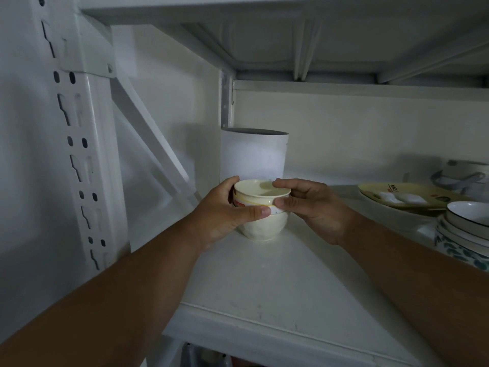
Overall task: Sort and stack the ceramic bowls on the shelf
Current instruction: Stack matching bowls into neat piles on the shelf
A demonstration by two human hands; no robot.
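Note:
A small stack of cream ceramic bowls (pixel 260 205) stands on the white shelf (pixel 264 282), left of centre. The top bowl sits nested in the lower ones; a red and yellow marking shows on a middle bowl. My left hand (pixel 225 215) grips the stack from the left, thumb across its front. My right hand (pixel 309 205) holds the top bowl from the right, fingers curled over its rim and thumb on its side. At the right edge stands another stack of white and leaf-patterned bowls (pixel 465 231).
A tall white cylinder (pixel 252 154) stands right behind the cream bowls. A yellow patterned plate (pixel 407 197) with white spoons lies at the right, a grey pot (pixel 463 176) behind it. The perforated white upright (pixel 79 144) and a diagonal brace bound the left side; another shelf hangs overhead.

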